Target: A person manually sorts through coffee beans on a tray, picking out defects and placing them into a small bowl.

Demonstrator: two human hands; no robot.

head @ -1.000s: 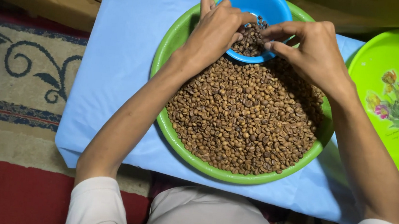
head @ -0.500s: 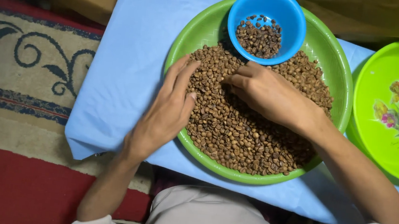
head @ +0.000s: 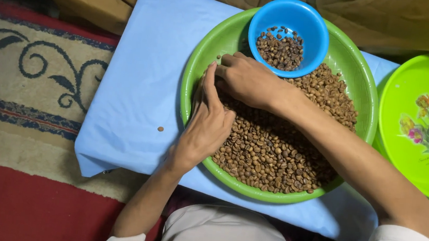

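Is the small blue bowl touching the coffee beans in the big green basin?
Touching. The head view shows the small blue bowl resting on the coffee beans in the big green basin, with beans heaped against its lower rim and no gap.

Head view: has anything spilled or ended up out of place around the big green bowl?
Yes. One brown bean lies alone on the light blue cloth, left of the green bowl and apart from the beans heaped inside it. Both the left hand and the right hand rest in the heap.
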